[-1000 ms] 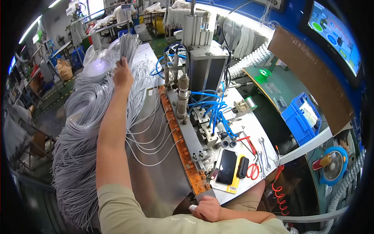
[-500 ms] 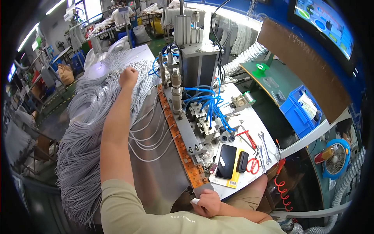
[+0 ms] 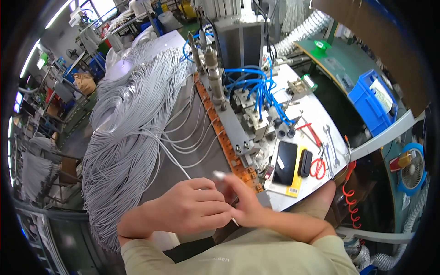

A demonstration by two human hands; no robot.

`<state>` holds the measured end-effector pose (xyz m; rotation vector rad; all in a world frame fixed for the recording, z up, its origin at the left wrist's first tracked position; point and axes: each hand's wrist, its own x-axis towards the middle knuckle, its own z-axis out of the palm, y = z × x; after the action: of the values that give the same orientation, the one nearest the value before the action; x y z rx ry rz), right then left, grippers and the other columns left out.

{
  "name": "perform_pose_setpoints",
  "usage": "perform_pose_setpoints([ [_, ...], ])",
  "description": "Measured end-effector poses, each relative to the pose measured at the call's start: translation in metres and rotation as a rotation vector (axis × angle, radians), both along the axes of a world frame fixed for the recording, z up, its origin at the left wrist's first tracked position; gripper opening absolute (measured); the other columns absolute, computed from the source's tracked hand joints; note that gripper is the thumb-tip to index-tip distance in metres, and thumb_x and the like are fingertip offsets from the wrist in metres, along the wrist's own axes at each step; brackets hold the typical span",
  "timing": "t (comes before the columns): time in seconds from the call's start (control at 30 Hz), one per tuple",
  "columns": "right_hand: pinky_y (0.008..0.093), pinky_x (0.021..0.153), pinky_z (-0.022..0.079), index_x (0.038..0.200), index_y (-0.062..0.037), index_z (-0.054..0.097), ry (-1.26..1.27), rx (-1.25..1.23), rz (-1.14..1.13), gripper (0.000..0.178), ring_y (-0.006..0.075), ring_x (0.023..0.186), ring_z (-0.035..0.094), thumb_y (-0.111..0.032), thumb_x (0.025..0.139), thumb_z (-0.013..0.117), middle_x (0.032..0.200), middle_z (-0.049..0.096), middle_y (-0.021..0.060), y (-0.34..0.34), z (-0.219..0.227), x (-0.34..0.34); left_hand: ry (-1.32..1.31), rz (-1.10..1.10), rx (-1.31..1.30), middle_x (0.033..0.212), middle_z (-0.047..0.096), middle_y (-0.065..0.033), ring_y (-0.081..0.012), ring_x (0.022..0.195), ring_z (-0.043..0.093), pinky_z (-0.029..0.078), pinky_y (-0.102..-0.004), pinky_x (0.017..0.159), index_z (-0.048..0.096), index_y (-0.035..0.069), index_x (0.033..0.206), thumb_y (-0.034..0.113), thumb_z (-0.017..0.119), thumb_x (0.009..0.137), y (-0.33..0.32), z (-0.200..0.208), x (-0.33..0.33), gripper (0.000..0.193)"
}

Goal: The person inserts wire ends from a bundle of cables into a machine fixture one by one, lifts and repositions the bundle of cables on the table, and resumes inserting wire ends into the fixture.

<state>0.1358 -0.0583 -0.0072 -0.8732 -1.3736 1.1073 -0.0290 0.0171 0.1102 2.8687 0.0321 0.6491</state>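
Observation:
My left hand [image 3: 188,206] is closed around a grey cable [image 3: 173,158], in front of my body. That cable runs back from the fist to the large pile of grey cables [image 3: 133,114] on the left of the bench, and a short pale end shows below the hands. Against the left hand's fingertips is my right hand [image 3: 245,204]. One of its digits stretches upward, blurred, with a white cover on the tip; its other fingers are mostly hidden behind the left hand. Beyond the hands an orange slotted strip [image 3: 222,137] edges the machine, with several cable ends lying along it.
A metal machine [image 3: 240,46] with blue air hoses [image 3: 263,91] stands behind the strip. On the white bench right of it lie a phone [image 3: 285,162], a black case [image 3: 305,163], red-handled scissors [image 3: 317,168] and wrenches [image 3: 331,144]. A blue bin [image 3: 373,103] and fan [image 3: 411,167] are further right.
My left hand has come back from the far cable pile to my front, bringing a cable with it. The right hand has risen to meet it. The view has shifted.

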Motion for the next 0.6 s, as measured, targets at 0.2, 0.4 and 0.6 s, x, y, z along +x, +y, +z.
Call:
perform_pose_setpoints([
  [0.2,0.0348,0.074,0.051,0.125,-0.0003,0.056,0.138,0.481,0.232,0.043,0.0257,0.085,0.065,-0.006,0.085,0.069,0.104,0.065,0.0141,0.043,-0.003,-0.035,-0.219,0.140,-0.289,0.084,0.074,-0.0033,-0.0157,0.068,0.062,0.049,-0.0292,0.065,0.071,0.002,0.100,0.004,0.077,0.076,0.003,0.000,-0.007,0.025],
  [0.4,0.0417,0.075,0.052,0.115,0.0009,0.058,-0.025,0.433,0.104,0.030,0.0343,0.086,0.064,-0.004,0.087,0.065,0.103,0.066,0.0159,0.037,-0.013,-0.037,-0.297,0.346,-0.736,0.073,0.069,-0.0030,-0.0149,0.061,0.060,0.048,-0.0263,0.060,0.072,0.005,0.113,0.005,0.078,0.078,0.019,-0.026,-0.014,0.035],
  [0.6,0.0435,0.072,0.051,0.107,0.0007,0.059,-0.049,0.303,0.099,0.020,0.0346,0.081,0.064,-0.002,0.088,0.063,0.092,0.066,0.0138,0.037,-0.014,-0.032,-0.253,0.324,-0.810,0.073,0.071,-0.0059,-0.0132,0.061,0.061,0.047,-0.0236,0.056,0.071,0.006,0.118,0.006,0.080,0.078,0.036,-0.041,-0.011,0.041],
])
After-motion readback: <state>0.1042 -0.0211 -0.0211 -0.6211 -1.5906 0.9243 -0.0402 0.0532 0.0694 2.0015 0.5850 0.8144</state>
